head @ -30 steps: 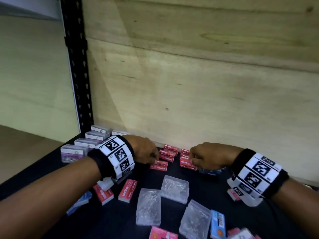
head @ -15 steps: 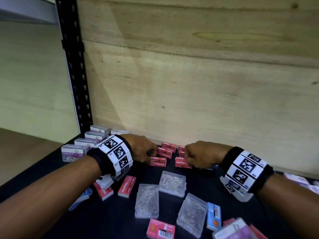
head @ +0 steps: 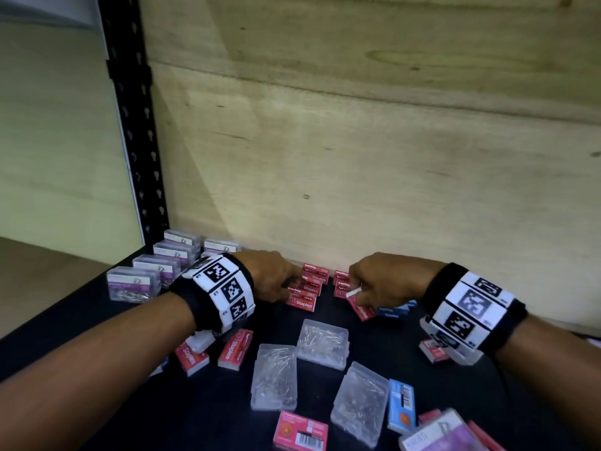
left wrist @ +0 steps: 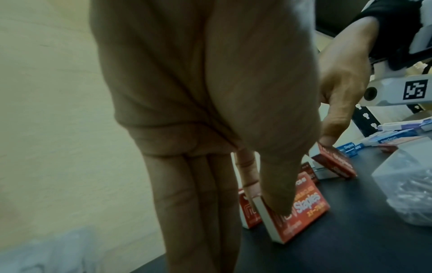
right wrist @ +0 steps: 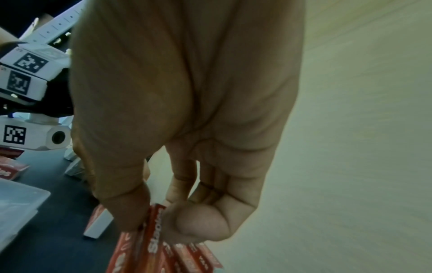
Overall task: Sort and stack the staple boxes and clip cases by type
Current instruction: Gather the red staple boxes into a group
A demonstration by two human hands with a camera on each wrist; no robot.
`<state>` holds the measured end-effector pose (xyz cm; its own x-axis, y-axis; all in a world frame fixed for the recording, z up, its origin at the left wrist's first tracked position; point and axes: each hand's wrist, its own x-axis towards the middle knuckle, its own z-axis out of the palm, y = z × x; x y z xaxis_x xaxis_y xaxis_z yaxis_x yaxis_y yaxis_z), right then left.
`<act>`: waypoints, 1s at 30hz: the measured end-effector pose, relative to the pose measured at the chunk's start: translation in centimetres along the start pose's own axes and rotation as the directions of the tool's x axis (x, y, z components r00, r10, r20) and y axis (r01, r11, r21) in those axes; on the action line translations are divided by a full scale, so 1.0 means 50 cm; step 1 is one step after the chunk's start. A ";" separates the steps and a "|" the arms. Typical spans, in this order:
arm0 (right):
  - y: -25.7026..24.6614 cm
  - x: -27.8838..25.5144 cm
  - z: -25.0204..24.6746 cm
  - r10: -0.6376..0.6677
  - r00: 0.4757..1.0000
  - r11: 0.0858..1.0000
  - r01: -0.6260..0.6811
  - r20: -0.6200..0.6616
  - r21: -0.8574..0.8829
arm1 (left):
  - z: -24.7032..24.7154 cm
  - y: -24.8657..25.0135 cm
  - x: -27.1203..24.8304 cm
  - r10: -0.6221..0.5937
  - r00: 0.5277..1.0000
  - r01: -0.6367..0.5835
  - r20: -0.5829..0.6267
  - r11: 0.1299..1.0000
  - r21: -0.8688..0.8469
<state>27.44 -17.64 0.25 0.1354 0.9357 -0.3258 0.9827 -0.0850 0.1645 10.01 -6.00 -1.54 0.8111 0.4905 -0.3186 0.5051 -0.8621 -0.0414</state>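
Two short rows of red staple boxes (head: 310, 283) lie against the wooden back board. My left hand (head: 291, 284) is at the left row; in the left wrist view its thumb and forefinger pinch a tilted red staple box (left wrist: 304, 206) while the other fingers stay straight. My right hand (head: 357, 294) pinches another red staple box (head: 362, 309) between thumb and forefinger, tilted up on one edge in front of the right row; the same box (right wrist: 151, 240) shows in the right wrist view. Blue staple boxes (head: 393, 311) lie just right of it.
Purple-labelled clip cases (head: 156, 268) stand in rows at the back left by a black upright post (head: 130, 125). Three clear clip cases (head: 322, 343) lie on the black shelf (head: 383, 340), with loose red boxes (head: 234, 345) and a blue box (head: 401, 405) around them.
My right hand has drawn a red staple box out from the right row toward me and tipped it up. My left hand has stayed at the left row.
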 end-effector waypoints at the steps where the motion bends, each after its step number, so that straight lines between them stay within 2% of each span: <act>1: -0.005 0.003 0.002 -0.016 1.000 1.000 0.016 -0.009 0.007 | 0.000 0.000 0.002 0.000 1.000 0.000 -0.005 1.000 0.003; 8: -0.035 0.032 0.020 -0.079 0.996 0.996 0.081 -0.032 0.046 | 0.002 -0.003 0.005 -0.006 1.000 0.006 -0.010 1.000 -0.011; 17: -0.007 0.033 0.019 -0.036 0.999 0.996 0.037 -0.016 0.080 | 0.001 0.000 0.008 0.007 1.000 -0.007 -0.017 1.000 0.001; 21: -0.008 0.040 0.024 -0.025 0.999 0.996 0.029 -0.047 0.090 | 0.002 -0.002 0.011 0.009 1.000 -0.009 -0.008 1.000 -0.009; 27: -0.018 0.022 0.016 -0.061 0.993 0.992 0.072 -0.103 0.104 | 0.004 0.000 0.010 -0.029 0.999 0.031 0.028 0.997 -0.070; 30: -0.030 -0.008 0.005 -0.094 0.993 0.977 0.106 -0.073 0.185 | -0.001 -0.002 0.001 -0.090 0.994 0.098 0.068 0.987 -0.124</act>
<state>25.94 -17.98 -0.07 0.0333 0.9620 -0.2712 0.9978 -0.0476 -0.0462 10.00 -5.90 -1.49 0.7404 0.5562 -0.3776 0.6148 -0.7874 0.0457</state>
